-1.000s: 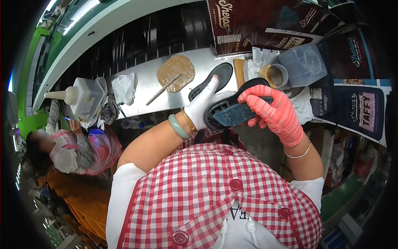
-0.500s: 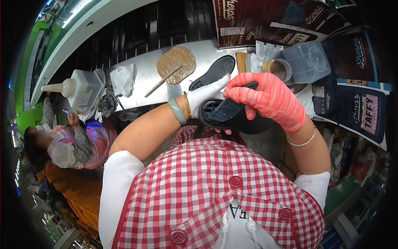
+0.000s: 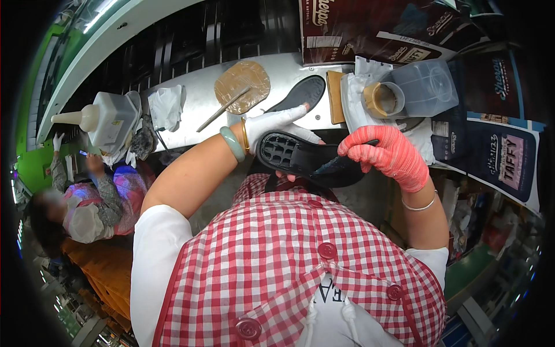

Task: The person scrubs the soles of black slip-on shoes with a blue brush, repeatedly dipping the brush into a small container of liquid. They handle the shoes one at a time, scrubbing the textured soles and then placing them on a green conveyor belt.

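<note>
My left hand [image 3: 277,124], in a white glove, supports a black rubber shoe sole [image 3: 300,157] from behind, tread side up. My right hand [image 3: 384,155], in a red-pink knitted glove, grips the other end of that sole; a thin dark tool seems to sit under its fingers, but I cannot make it out. A second black sole [image 3: 302,92] lies on the metal bench [image 3: 196,107] just beyond my left fingertips.
On the bench lie a tan round pad with a stick [image 3: 241,87], a white rag [image 3: 166,107], a tan cup of glue [image 3: 381,98] beside a clear plastic tub [image 3: 425,87], and a white squeeze bottle [image 3: 104,118]. A seated person [image 3: 87,202] works at my left. Dark cartons [image 3: 370,29] stand behind.
Both hands have drawn the sole down toward my body, away from the bench. The sole has turned so its tread faces up between my hands.
</note>
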The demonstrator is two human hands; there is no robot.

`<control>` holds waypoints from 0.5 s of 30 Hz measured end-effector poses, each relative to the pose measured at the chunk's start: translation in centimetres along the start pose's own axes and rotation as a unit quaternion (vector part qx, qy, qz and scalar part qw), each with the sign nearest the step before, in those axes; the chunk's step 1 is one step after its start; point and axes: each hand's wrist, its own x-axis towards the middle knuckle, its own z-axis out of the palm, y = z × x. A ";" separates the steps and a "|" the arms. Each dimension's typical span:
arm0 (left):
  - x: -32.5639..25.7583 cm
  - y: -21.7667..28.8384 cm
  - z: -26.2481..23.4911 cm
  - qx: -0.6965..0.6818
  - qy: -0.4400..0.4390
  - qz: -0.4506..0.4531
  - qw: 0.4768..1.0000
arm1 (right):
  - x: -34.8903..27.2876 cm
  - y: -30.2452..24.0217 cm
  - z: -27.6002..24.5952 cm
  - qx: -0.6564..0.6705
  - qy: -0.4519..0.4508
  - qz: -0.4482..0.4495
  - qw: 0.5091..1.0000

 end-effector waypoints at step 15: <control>-0.4 -7.6 -2.6 -0.084 0.299 0.386 0.869 | 1.3 8.9 -7.2 0.090 0.504 -0.072 0.856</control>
